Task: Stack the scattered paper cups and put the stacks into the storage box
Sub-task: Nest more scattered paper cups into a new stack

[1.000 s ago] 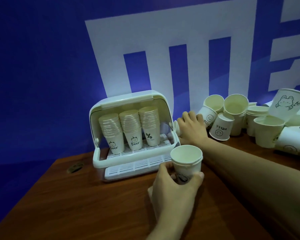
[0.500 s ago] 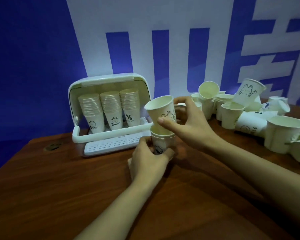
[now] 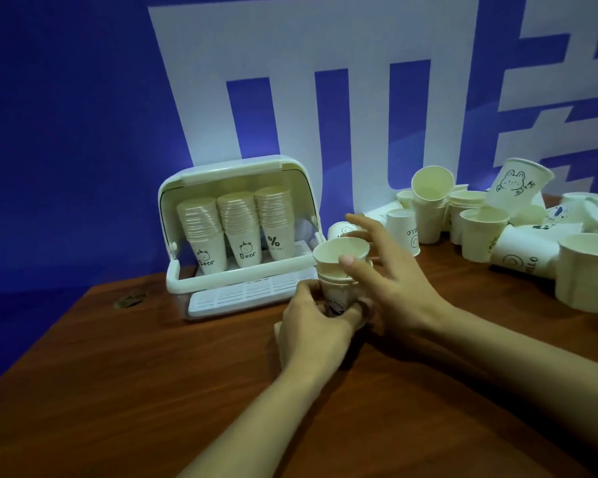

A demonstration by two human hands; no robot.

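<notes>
Small cup stack (image 3: 339,270) upright before storage box (image 3: 235,236).

From my head camera the room reads dim with a blue cast, the brightest patch on the white wall lettering (image 3: 325,98) behind the storage box (image 3: 235,236), my forearms throwing soft shadows on the table (image 3: 118,374), whose edges bow with wide-angle distortion, and detail is soft throughout.

The wooden tabletop (image 3: 152,391) carries a white storage box (image 3: 237,270) at the back. Scattered paper cups (image 3: 480,232) crowd its right side.
</notes>
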